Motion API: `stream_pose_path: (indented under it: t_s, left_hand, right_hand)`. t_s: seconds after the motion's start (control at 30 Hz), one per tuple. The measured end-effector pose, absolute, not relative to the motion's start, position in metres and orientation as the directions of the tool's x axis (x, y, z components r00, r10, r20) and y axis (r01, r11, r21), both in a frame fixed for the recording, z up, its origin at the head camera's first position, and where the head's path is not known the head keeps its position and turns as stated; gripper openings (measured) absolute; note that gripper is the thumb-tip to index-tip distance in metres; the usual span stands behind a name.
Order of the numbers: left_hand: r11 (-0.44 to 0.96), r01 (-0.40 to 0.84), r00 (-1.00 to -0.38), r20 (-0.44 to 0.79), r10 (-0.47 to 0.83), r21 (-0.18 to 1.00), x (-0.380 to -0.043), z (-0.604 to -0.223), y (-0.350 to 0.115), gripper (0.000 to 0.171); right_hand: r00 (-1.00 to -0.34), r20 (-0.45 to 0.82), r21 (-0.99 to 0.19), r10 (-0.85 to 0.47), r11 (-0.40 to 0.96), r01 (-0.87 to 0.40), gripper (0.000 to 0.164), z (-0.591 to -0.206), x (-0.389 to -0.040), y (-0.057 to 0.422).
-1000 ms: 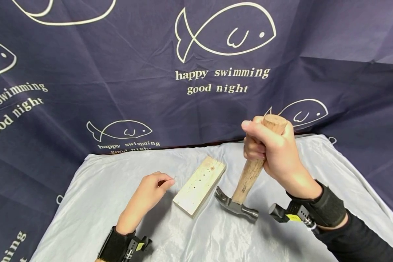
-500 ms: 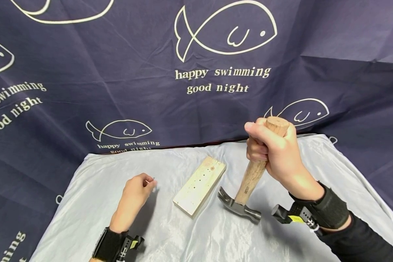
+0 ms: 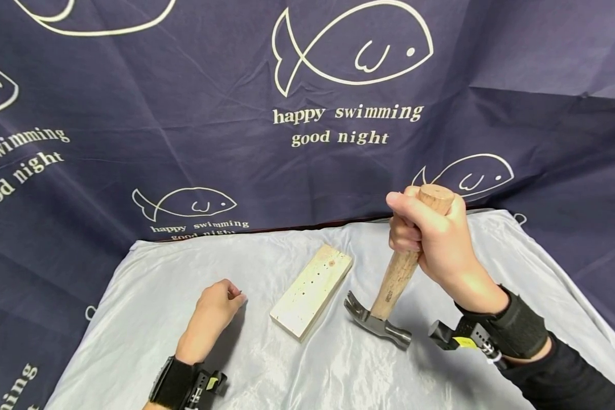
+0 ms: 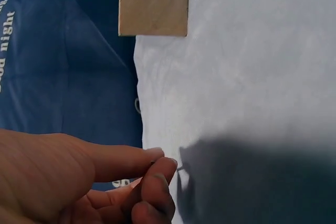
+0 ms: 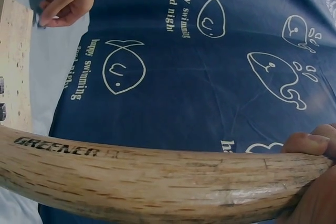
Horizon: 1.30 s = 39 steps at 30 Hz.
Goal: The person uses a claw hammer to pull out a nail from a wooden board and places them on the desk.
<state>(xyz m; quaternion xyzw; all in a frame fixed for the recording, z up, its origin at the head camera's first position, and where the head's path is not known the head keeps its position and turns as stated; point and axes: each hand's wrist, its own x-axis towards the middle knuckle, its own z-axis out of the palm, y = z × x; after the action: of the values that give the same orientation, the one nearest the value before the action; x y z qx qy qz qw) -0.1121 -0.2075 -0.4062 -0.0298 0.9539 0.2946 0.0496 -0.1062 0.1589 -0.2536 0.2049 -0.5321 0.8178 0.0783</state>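
Left grip (image 3: 212, 307) pinches a tiny thin object (image 3: 241, 292) at its tip, right grip (image 3: 441, 239) curls round the top of a tilted hammer (image 3: 397, 276), head (image 3: 377, 325) hanging below, wooden block (image 3: 312, 289) on the tabletop (image 3: 359, 381) between them.

Your right hand (image 3: 435, 245) grips hammer (image 3: 397, 279) head-down, toward right edge of table (image 3: 266, 364); your left hand (image 3: 215, 307) pinches tiny dark item (image 3: 241, 292) toward left edge; wood block (image 3: 311, 296) between.

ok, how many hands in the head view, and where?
2. The left hand pinches a small object, left of the wooden block; the right hand grips the hammer by its handle, right of the block. No others show.
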Motion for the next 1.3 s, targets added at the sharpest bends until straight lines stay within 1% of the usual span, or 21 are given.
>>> stream_pose_path:
  t_s: [0.1, 0.2, 0.53, 0.73, 0.93, 1.07, 1.3]
  left_hand:
    - [0.811, -0.093, -0.99, -0.137, -0.016, 0.577, -0.11, -0.409, -0.205, 0.013]
    - [0.816, -0.098, -0.988, -0.152, -0.013, 0.569, -0.109, -0.412, -0.203, 0.016]
    - [0.845, -0.083, -0.99, -0.14, -0.009, 0.528, -0.107, -0.412, -0.201, 0.021]
    - [0.864, -0.056, -0.994, -0.113, 0.001, 0.501, -0.107, -0.412, -0.199, 0.021]
    - [0.863, -0.021, -0.995, -0.095, 0.031, 0.504, -0.106, -0.408, -0.194, 0.02]
    - [0.864, 0.022, -0.997, -0.053, 0.056, 0.502, -0.106, -0.406, -0.191, 0.019]
    - [0.858, 0.052, -0.997, -0.016, 0.071, 0.511, -0.107, -0.404, -0.186, 0.019]
  right_hand:
    - [-0.902, 0.423, -0.834, -0.092, -0.428, -0.348, 0.046, -0.254, -0.107, 0.16]
    - [-0.899, 0.427, -0.831, -0.095, -0.433, -0.349, 0.047, -0.255, -0.107, 0.16]
    - [-0.895, 0.435, -0.835, -0.096, -0.415, -0.361, 0.046, -0.255, -0.106, 0.159]
    - [-0.895, 0.435, -0.835, -0.096, -0.415, -0.361, 0.047, -0.256, -0.106, 0.159]
    - [-0.898, 0.43, -0.831, -0.098, -0.433, -0.35, 0.047, -0.257, -0.106, 0.157]
    - [-0.898, 0.43, -0.825, -0.097, -0.446, -0.347, 0.047, -0.258, -0.106, 0.156]
    - [-0.896, 0.434, -0.834, -0.093, -0.417, -0.36, 0.048, -0.259, -0.105, 0.152]
